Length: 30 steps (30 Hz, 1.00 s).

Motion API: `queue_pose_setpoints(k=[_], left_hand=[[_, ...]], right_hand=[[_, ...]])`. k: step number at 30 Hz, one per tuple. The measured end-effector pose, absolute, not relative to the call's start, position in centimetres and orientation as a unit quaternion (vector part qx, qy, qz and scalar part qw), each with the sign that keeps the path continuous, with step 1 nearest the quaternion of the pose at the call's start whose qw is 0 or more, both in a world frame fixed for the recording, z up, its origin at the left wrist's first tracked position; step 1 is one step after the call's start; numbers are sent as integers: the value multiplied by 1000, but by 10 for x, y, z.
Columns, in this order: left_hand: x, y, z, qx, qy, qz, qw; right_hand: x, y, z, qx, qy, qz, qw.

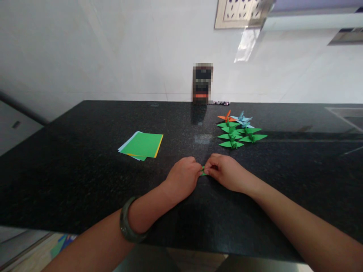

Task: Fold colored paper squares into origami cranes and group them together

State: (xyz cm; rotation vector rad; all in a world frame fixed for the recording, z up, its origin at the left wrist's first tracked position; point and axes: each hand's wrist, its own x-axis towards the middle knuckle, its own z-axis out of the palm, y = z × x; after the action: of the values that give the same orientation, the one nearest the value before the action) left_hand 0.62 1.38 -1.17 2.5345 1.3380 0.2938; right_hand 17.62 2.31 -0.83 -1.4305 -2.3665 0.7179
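A small piece of folded green paper (203,171) lies on the dark countertop, mostly hidden by my fingers. My left hand (185,173) is closed on its left side, fingertips pressed down on it. From the right, my right hand (224,170) pinches the same paper between thumb and fingers. Only a sliver of green shows between the two hands, so its folded shape cannot be made out. Beyond my right hand stand several folded paper cranes: green ones (232,144), an orange one (227,118) and light blue ones (242,119).
Square origami sheets (143,144), green on top with yellow and blue edges, lie stacked at the left. A blurred upright phone-like object (202,84) leans against the wall, a beaded strap (222,103) beside it. The speckled black countertop (70,170) ends in front of me.
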Motion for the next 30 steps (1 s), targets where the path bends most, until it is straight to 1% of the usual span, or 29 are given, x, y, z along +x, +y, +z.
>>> queue_pose_setpoints(k=[3, 17, 30], left_hand=[[6, 13, -11, 870, 462, 104, 137], [7, 12, -11, 869, 464, 108, 136], [7, 12, -8, 862, 460, 127, 171]], right_hand=[[176, 23, -7, -514, -806, 254, 145], [175, 21, -1, -506, -819, 242, 119], [177, 19, 3, -530, -805, 245, 109]])
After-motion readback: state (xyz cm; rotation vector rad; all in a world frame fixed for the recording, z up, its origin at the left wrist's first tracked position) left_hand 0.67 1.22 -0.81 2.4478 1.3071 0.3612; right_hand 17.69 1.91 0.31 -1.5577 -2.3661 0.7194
